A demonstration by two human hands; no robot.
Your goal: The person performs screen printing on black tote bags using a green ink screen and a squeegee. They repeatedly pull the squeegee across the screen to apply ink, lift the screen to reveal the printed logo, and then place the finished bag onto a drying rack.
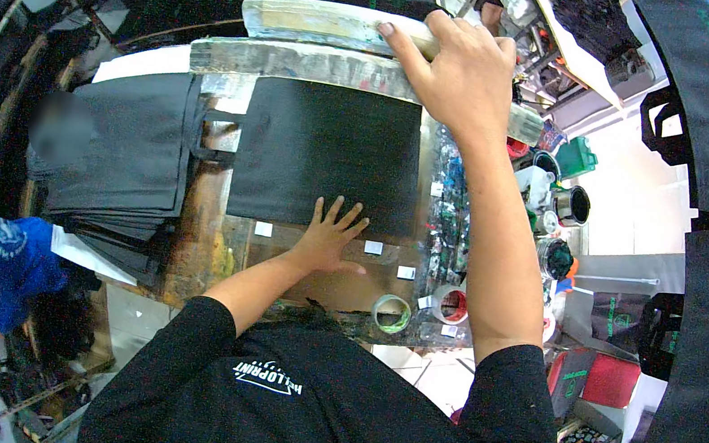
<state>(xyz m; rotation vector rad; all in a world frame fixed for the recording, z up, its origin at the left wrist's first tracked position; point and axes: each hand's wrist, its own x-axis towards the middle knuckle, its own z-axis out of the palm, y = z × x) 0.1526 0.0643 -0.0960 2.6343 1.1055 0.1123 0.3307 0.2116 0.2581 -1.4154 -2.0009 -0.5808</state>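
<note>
The left grip [329, 241] splays over a black bag [324, 149]; the right grip [470, 73] holds a bar [328, 24].

It is a workshop, apparently for printing bags — the counter [451, 212] is smeared with paint, with a black bag [328, 154] laid flat beside a stained frame [304, 65]. Open cans [581, 205] crowd the right side, tape rolls [377, 309] sit near the front edge — and green-printed bags [702, 361] hang at far right.
</note>
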